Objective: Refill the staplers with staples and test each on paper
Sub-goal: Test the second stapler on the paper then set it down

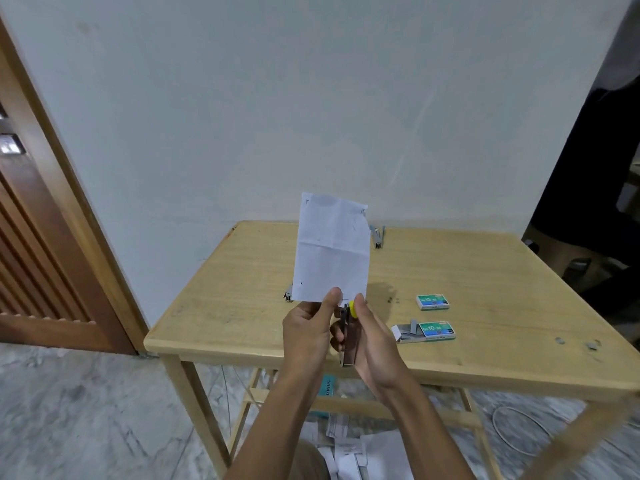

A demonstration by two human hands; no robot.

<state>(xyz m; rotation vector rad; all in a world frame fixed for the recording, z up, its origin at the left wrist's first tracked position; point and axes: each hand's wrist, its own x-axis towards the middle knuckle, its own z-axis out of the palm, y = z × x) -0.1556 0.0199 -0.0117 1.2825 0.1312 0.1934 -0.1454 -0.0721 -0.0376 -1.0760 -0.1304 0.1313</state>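
Brown slatted wooden door (41, 237) at far left. Left hand (306, 329) is raised over the near edge of the light wooden table (242, 271), thumb and fingers pinching the bottom edge of one white creased paper sheet (332, 251), which it holds upright. Right hand (375, 344) is just beside it, fingers wrapped round a silver metal stapler with yellow tip (348, 337), whose nose meets the sheet's lower right corner; cannot tell if it is pressed down.

Staplers: 3. One is a small stapler (287, 296) on the table, mostly hidden behind the sheet's lower left corner; one is in the right hand; one is a grey stapler (378, 237) at the table's far edge.

Green-and-white staple boxes: 2, both reading "No 10". The closed box (433, 302) is farther; the open box (427, 332) is nearer, its tray slid out left.

Loose staple bits (394, 300) lie near the closed box, more near the table's right edge.
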